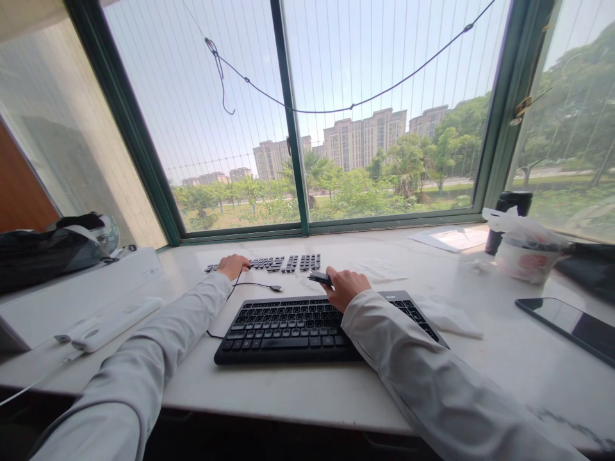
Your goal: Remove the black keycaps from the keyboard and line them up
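Note:
A black keyboard (288,342) lies on the white counter, its keys mostly in place and part of it hidden under my right forearm. Beyond it, several loose black keycaps (303,262) are laid out in rows. My left hand (231,265) is over the left part of these rows, its fingers closed on a thin black USB cable (257,284). The cable's plug rests on the counter between keycaps and keyboard. Above the keyboard's far edge, my right hand (348,287) grips a small black tool (320,278) pointing left; its exact kind is unclear.
At left are a white power strip (120,325) and a long white box (129,275) with a black bag on it. Crumpled clear plastic (449,318), a phone (571,323), a bagged cup (526,256), a dark bottle and papers (449,238) are at right. A window stands behind.

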A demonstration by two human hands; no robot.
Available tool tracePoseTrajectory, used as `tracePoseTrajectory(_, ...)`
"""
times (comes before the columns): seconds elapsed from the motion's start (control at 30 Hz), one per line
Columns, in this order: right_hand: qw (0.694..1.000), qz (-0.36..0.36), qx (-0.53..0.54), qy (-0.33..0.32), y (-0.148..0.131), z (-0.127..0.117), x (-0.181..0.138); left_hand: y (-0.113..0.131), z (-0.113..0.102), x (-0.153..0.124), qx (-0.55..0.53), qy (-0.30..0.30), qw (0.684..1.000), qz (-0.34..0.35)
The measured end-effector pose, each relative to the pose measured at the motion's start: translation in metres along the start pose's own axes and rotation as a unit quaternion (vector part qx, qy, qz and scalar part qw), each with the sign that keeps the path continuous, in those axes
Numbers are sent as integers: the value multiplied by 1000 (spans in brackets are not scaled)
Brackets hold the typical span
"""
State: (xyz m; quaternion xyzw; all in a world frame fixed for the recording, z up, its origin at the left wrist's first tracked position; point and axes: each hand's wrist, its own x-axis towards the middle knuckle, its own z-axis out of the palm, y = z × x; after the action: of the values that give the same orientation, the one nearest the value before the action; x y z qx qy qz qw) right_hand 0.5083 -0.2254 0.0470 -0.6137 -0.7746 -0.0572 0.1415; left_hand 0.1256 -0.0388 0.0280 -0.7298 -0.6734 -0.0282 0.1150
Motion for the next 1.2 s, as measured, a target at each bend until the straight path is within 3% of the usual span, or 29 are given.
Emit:
tracePoseTrajectory(0.8,1000,0,-2,-4,1,1,0,7,6,8,17,23,999,-20)
tracePoseTrajectory(1.2,1000,-1,6,-13,1,-1,0,11,-10,-1,0,29,999,-38)
